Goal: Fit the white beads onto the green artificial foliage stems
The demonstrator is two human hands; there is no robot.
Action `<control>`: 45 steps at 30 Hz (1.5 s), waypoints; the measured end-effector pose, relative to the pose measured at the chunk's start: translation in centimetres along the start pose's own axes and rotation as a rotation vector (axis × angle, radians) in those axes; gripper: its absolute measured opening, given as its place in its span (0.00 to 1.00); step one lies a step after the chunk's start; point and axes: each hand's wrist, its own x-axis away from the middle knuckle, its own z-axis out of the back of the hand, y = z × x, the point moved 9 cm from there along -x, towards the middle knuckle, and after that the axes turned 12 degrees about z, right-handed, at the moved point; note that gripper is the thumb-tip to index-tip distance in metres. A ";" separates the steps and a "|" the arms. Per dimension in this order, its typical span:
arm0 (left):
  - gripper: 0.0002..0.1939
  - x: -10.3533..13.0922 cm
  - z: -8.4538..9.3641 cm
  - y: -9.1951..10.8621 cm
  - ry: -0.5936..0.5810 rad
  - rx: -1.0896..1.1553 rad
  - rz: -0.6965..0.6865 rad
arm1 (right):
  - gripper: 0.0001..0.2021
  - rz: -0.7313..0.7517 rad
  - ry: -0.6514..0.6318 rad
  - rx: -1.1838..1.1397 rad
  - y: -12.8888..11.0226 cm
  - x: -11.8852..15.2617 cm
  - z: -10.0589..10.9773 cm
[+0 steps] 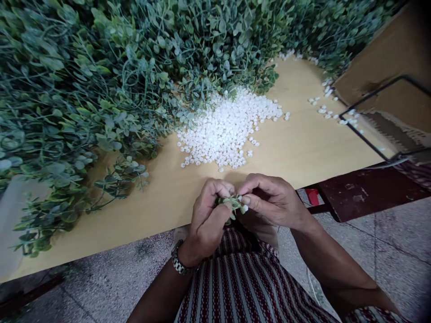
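Note:
Close to the table's front edge, my left hand (211, 215) is closed round a small green leafy sprig (232, 207). My right hand (274, 199) pinches a small white piece (244, 208) at the sprig's right side, thumb and forefinger pressed together. The two hands nearly meet over my lap. Just beyond them, a heap of small white pieces (225, 130) lies on the tan table (283, 148). A large mass of green artificial foliage (134, 67) spreads behind and to the left of the heap.
A cardboard box (393, 58) stands at the right, with a black metal frame (367, 141) before it. Scattered white pieces (325, 111) lie near the box. Loose leafy stems (117, 179) reach over the table's left part. A dark red bench (363, 190) is below at the right.

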 end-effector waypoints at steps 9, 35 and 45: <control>0.03 0.0 -0.1 1.3 0.048 -0.150 -0.149 | 0.02 -0.020 -0.014 0.007 0.3 -0.2 -0.3; 0.03 -1.0 0.8 -0.1 0.126 0.178 0.151 | 0.06 0.103 0.000 0.850 1.8 -3.2 6.1; 0.07 -0.5 0.8 0.9 0.101 0.035 -0.029 | 0.05 0.071 0.205 0.047 -2.6 -1.3 1.6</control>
